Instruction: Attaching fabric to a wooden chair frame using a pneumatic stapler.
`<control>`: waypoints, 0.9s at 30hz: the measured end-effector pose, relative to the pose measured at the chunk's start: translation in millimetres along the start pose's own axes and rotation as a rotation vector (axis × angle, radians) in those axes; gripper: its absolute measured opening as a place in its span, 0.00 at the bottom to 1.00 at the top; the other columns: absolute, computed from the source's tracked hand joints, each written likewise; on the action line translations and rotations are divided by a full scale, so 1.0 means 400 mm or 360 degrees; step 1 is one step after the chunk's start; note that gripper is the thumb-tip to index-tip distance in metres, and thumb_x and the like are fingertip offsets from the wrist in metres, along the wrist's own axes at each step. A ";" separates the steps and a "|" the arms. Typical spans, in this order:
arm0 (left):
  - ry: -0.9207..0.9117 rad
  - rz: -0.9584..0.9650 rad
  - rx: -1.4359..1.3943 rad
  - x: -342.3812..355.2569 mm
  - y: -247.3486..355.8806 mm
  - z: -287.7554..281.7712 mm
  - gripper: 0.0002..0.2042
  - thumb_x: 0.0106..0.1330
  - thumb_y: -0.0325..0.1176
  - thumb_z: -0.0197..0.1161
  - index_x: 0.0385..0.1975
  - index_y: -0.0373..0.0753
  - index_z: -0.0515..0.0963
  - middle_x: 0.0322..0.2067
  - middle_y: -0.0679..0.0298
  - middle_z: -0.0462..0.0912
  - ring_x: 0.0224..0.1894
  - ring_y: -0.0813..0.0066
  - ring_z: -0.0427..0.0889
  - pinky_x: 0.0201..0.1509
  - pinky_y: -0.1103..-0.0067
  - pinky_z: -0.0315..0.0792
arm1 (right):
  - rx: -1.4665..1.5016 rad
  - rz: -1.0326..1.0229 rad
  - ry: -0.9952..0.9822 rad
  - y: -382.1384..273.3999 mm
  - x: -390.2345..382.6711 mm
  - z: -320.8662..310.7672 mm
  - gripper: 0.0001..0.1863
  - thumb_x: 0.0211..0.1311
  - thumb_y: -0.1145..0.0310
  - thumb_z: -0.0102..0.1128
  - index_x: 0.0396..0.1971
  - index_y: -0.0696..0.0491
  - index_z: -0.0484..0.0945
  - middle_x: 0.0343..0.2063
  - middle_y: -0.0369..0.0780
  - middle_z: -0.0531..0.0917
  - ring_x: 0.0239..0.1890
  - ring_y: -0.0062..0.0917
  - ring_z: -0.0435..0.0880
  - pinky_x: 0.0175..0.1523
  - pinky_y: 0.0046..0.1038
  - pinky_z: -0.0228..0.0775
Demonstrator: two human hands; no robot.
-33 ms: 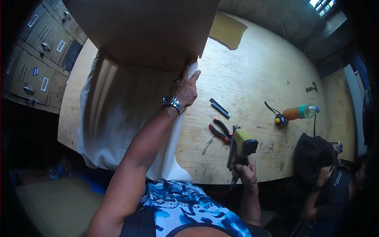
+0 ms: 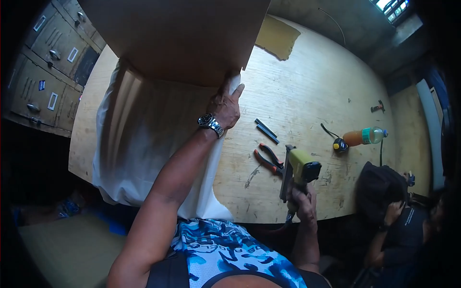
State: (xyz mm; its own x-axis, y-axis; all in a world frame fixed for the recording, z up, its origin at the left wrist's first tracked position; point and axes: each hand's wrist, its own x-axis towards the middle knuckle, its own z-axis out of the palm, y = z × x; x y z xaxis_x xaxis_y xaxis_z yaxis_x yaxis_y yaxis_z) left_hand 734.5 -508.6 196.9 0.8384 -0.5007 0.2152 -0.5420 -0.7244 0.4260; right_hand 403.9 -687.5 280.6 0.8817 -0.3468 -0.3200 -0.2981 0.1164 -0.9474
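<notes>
In the head view, the left hand (image 2: 224, 108) grips the right edge of the white cloth (image 2: 204, 204) on the bench (image 2: 312, 91), by the panel (image 2: 177, 38). The right hand (image 2: 303, 204) holds the green tool (image 2: 301, 158) near the pliers (image 2: 269, 161).

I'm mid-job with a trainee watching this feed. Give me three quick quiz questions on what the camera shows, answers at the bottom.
1. Which hand holds the yellow-green gun-shaped tool?
2. True or false: the left hand rests on the pliers.
3. Fill in: beside the orange-filled end of the bottle lies a ____.

Key:
1. The right hand.
2. False; it is on the white fabric.
3. Tape measure.
</notes>
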 end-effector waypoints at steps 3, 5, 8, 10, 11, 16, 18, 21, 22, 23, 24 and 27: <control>-0.0057 -0.0055 -0.0011 0.000 0.012 -0.011 0.32 0.62 0.26 0.56 0.71 0.48 0.73 0.80 0.52 0.47 0.74 0.54 0.67 0.70 0.64 0.73 | -0.0515 -0.0433 -0.0038 -0.140 0.145 0.004 0.21 0.76 0.51 0.56 0.49 0.57 0.75 0.21 0.34 0.76 0.20 0.18 0.75 0.25 0.24 0.64; -0.0050 -0.0052 -0.0049 -0.001 0.014 -0.017 0.31 0.62 0.25 0.56 0.70 0.48 0.74 0.80 0.52 0.47 0.74 0.53 0.67 0.70 0.63 0.72 | -0.0586 -0.0597 -0.0222 -0.227 0.250 0.015 0.22 0.78 0.48 0.53 0.42 0.55 0.77 0.18 0.34 0.75 0.18 0.17 0.73 0.24 0.23 0.64; -0.0031 -0.0013 -0.0086 0.000 0.021 -0.017 0.32 0.63 0.24 0.54 0.71 0.47 0.73 0.80 0.50 0.47 0.76 0.49 0.65 0.74 0.61 0.68 | -0.0839 -0.0614 -0.0378 -0.306 0.408 0.065 0.26 0.76 0.42 0.55 0.34 0.54 0.75 0.16 0.33 0.75 0.17 0.17 0.74 0.23 0.24 0.66; 0.0050 0.0021 -0.0119 0.000 0.018 -0.007 0.30 0.64 0.24 0.53 0.70 0.46 0.74 0.80 0.49 0.49 0.75 0.49 0.65 0.74 0.62 0.68 | -0.0950 -0.0537 -0.0553 -0.345 0.494 0.094 0.29 0.74 0.38 0.56 0.34 0.54 0.75 0.16 0.33 0.75 0.17 0.17 0.75 0.23 0.25 0.68; 0.0093 0.0037 -0.0115 0.000 0.017 0.000 0.27 0.65 0.25 0.55 0.67 0.46 0.76 0.80 0.51 0.50 0.75 0.50 0.66 0.72 0.61 0.70 | -0.1000 -0.0524 -0.0597 -0.354 0.526 0.112 0.32 0.72 0.33 0.56 0.33 0.53 0.75 0.16 0.33 0.75 0.18 0.17 0.76 0.23 0.25 0.68; 0.0278 0.0059 -0.0287 -0.003 0.001 0.031 0.20 0.67 0.28 0.58 0.58 0.46 0.81 0.80 0.53 0.49 0.79 0.52 0.58 0.69 0.50 0.69 | -0.1092 -0.0386 -0.0539 -0.339 0.619 0.180 0.34 0.71 0.31 0.54 0.27 0.52 0.76 0.15 0.32 0.76 0.16 0.17 0.75 0.24 0.26 0.68; 0.0255 0.0087 -0.0246 -0.004 0.002 0.034 0.18 0.67 0.28 0.59 0.56 0.46 0.83 0.80 0.52 0.48 0.80 0.51 0.55 0.70 0.47 0.67 | -0.1144 -0.0366 -0.0541 -0.338 0.633 0.187 0.34 0.72 0.31 0.53 0.26 0.52 0.76 0.14 0.32 0.76 0.16 0.17 0.75 0.24 0.26 0.67; 0.0365 0.0080 -0.0125 -0.005 0.005 0.031 0.14 0.66 0.26 0.60 0.48 0.39 0.87 0.76 0.48 0.59 0.75 0.51 0.64 0.71 0.58 0.70 | -0.1194 -0.0340 -0.0519 -0.330 0.643 0.202 0.33 0.73 0.33 0.53 0.26 0.52 0.77 0.14 0.31 0.75 0.16 0.17 0.74 0.23 0.26 0.66; 0.0376 0.0092 -0.0152 -0.004 0.006 0.028 0.13 0.65 0.26 0.61 0.46 0.39 0.88 0.76 0.47 0.60 0.75 0.52 0.65 0.71 0.59 0.71 | -0.1185 -0.0355 -0.0515 -0.330 0.643 0.202 0.33 0.74 0.34 0.54 0.27 0.52 0.77 0.15 0.31 0.76 0.16 0.17 0.74 0.23 0.26 0.66; 0.0391 0.0127 -0.0171 -0.005 0.005 0.025 0.12 0.64 0.25 0.61 0.44 0.38 0.89 0.75 0.47 0.62 0.75 0.52 0.66 0.71 0.61 0.71 | -0.1142 -0.0365 -0.0555 -0.327 0.643 0.205 0.33 0.74 0.35 0.54 0.27 0.53 0.78 0.15 0.31 0.76 0.16 0.16 0.74 0.24 0.25 0.66; 0.0369 0.0129 -0.0165 -0.006 0.004 0.021 0.12 0.64 0.25 0.61 0.43 0.38 0.89 0.75 0.46 0.62 0.76 0.52 0.65 0.71 0.61 0.71 | -0.1190 -0.0350 -0.0508 -0.326 0.647 0.208 0.32 0.74 0.35 0.55 0.29 0.53 0.78 0.16 0.31 0.76 0.17 0.16 0.75 0.25 0.26 0.67; 0.0306 0.0135 -0.0191 -0.008 0.000 0.012 0.12 0.62 0.23 0.60 0.40 0.37 0.89 0.75 0.46 0.62 0.77 0.53 0.63 0.72 0.61 0.70 | -0.1272 -0.0253 -0.0453 -0.322 0.655 0.210 0.31 0.74 0.35 0.55 0.30 0.53 0.78 0.16 0.32 0.76 0.18 0.16 0.75 0.26 0.26 0.67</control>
State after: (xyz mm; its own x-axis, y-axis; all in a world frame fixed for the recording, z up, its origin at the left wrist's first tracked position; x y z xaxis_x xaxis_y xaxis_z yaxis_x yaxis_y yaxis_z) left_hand 731.3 -509.4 191.9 0.7920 -0.4495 0.4131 -0.6097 -0.6164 0.4982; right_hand 704.0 -715.2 318.8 0.9610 -0.0444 -0.2730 -0.2371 -0.6404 -0.7305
